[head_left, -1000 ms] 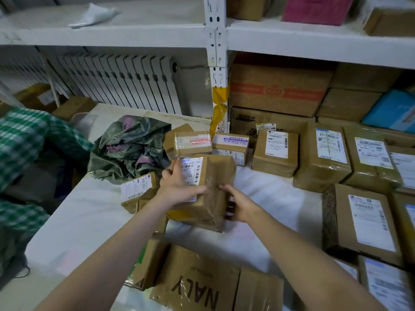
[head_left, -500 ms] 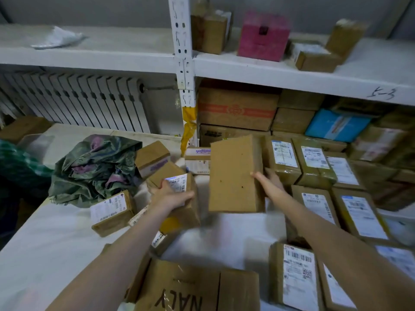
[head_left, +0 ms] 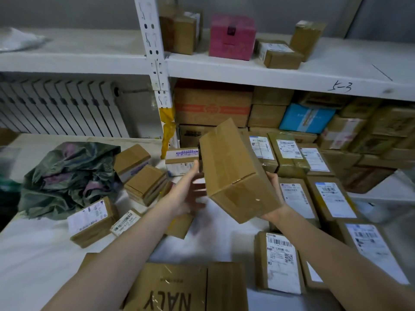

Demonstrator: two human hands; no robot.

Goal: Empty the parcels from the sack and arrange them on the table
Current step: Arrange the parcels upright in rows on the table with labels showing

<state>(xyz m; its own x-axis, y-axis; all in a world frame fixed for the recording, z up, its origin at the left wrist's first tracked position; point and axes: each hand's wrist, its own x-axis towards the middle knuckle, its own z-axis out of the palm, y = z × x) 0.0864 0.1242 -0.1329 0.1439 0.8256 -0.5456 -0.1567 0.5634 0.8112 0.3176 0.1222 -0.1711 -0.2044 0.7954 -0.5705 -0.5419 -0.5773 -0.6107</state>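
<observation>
My right hand holds a plain brown parcel from below and from its right side, tilted in the air above the white table. My left hand is beside the parcel's left face with its fingers straight, blurred, holding nothing. The crumpled dark green sack lies at the table's left. Loose parcels lie next to it: a labelled box, a small labelled one, a stacked brown box and a white-topped box. Labelled parcels stand in rows on the right.
A big flat carton printed with letters lies at the near edge. Shelving uprights and a lower shelf packed with boxes back the table. A pink box sits on the upper shelf. A radiator is at the far left.
My left hand let go of the labelled parcel and rose to the plain parcel's left side. My right hand tipped that parcel from upright to slanted.
</observation>
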